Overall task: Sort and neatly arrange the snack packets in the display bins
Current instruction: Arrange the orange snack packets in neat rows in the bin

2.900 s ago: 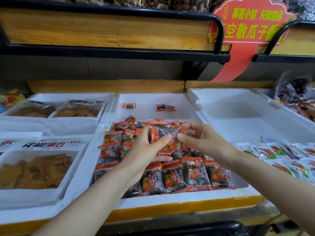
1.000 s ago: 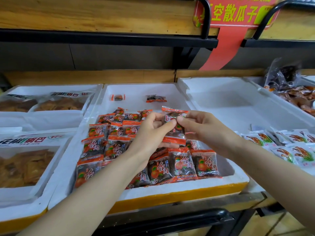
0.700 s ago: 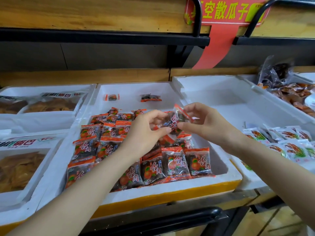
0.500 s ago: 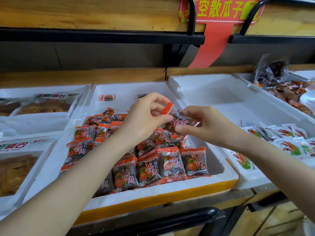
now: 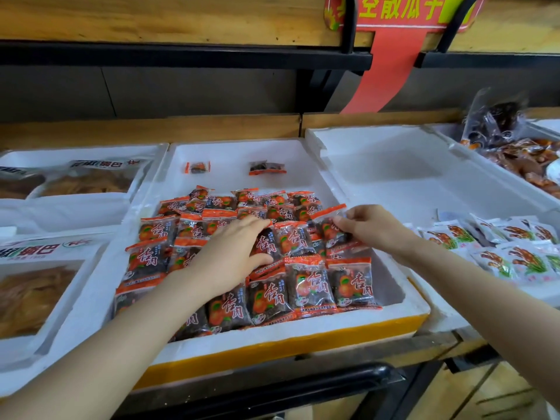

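Note:
A white foam bin (image 5: 303, 331) in the middle holds several orange-and-black snack packets (image 5: 309, 286) laid in overlapping rows. My left hand (image 5: 230, 256) lies flat on packets in the middle of the rows, fingers straight, thumb against a packet's lower edge. My right hand (image 5: 366, 227) pinches one packet (image 5: 328, 228) by its edge and holds it down at the right end of a row. Two small loose packets (image 5: 197, 167) (image 5: 268, 168) lie alone at the back of the bin.
To the right stands a foam bin (image 5: 394, 165) with white-and-green packets (image 5: 497, 247) at its near end. Left bins hold boxed tan snacks (image 5: 33, 286). Far right are dark wrapped snacks (image 5: 521, 156). A wooden shelf with black rails and a red sign (image 5: 397, 13) hangs overhead.
The packet held up between both hands has come down onto the right end of a row. My left hand let go of it and now lies flat on the packets.

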A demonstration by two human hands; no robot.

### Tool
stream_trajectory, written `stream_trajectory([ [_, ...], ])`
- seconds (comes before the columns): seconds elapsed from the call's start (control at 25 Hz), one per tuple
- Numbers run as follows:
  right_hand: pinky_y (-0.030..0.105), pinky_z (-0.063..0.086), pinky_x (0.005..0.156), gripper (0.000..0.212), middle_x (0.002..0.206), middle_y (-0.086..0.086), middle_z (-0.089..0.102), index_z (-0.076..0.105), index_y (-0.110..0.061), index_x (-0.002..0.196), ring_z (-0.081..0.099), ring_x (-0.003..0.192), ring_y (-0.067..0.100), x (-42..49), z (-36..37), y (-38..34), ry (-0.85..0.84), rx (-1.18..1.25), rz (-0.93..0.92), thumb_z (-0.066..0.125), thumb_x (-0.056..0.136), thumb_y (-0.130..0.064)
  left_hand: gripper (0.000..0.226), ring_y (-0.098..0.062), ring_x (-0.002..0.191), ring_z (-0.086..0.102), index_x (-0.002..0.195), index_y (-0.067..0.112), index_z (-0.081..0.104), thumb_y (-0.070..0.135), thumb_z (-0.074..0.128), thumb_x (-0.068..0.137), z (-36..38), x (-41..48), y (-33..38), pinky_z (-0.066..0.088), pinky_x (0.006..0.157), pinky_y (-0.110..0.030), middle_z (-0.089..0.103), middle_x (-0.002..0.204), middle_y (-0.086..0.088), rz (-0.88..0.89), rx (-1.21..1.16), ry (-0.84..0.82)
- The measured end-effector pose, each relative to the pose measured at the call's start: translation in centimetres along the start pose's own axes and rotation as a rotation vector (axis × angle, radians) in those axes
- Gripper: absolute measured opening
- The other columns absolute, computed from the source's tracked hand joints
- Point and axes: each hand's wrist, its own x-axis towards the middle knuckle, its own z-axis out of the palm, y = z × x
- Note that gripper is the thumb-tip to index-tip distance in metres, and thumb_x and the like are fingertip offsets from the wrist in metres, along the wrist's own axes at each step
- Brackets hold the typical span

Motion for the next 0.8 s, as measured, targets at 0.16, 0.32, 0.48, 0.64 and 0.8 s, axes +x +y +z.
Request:
stream_trajectory([
  [0.16, 0.039, 0.050, 0.086, 0.032, 0.088, 0.012, 0.069, 0.064, -0.004, 0.084, 0.065, 0.086, 0.026, 0.1, 0.8, -0.1, -0.065, 0.059, 0.077, 0.064, 0.086, -0.037, 0.063, -0.009, 0.142, 0.022, 0.149, 0.027, 0.028, 0.026, 0.058, 0.093, 0.1, 0.3, -0.3, 0.013, 0.117, -0.030, 0.025, 0.155, 0.010, 0.075, -0.019, -0.004],
  [0.32, 0.031, 0.046, 0.083, 0.037, 0.101, 0.004, 0.060, 0.051, -0.013, 0.111, 0.059, 0.091, 0.018, -0.6, 1.2, -0.2, -0.051, -0.074, -0.001, 0.059, 0.089, -0.041, 0.062, -0.008, 0.145, 0.015, 0.150, 0.028, 0.022, 0.025, 0.053, 0.097, 0.3, 0.1, -0.7, 0.007, 0.118, -0.030, 0.017, 0.158, 0.010, 0.120, 0.029, -0.022],
  [0.48, 0.032, 0.040, 0.094, 0.050, 0.129, 0.009, 0.049, 0.037, -0.013, 0.136, 0.052, 0.112, 0.024, -1.2, 1.6, 0.2, 0.015, -0.254, -0.177, 0.048, 0.094, -0.039, 0.057, -0.007, 0.147, -0.005, 0.153, 0.028, 0.008, 0.033, 0.034, 0.103, 0.8, -0.7, -1.2, -0.010, 0.107, -0.020, -0.004, 0.159, 0.012, 0.166, 0.125, 0.010],
  [0.64, 0.024, 0.033, 0.093, 0.043, 0.132, 0.008, 0.046, 0.042, -0.013, 0.133, 0.048, 0.117, 0.022, -1.9, 2.1, -0.3, -0.029, -0.355, -0.235, 0.040, 0.098, -0.038, 0.056, -0.002, 0.142, -0.016, 0.152, 0.029, -0.001, 0.042, 0.020, 0.102, 1.1, -1.5, -1.9, -0.015, 0.108, -0.019, -0.013, 0.157, 0.014, 0.136, 0.109, -0.034],
  [0.8, 0.028, 0.023, 0.101, 0.042, 0.136, 0.007, 0.040, 0.040, -0.010, 0.136, 0.033, 0.128, 0.026, -2.6, 2.7, -0.8, -0.055, -0.450, -0.287, 0.031, 0.102, -0.031, 0.060, 0.002, 0.136, -0.024, 0.150, 0.030, -0.012, 0.049, 0.015, 0.100, 1.8, -1.7, -2.4, -0.018, 0.108, -0.019, -0.020, 0.156, 0.013, 0.134, 0.143, -0.100],
])
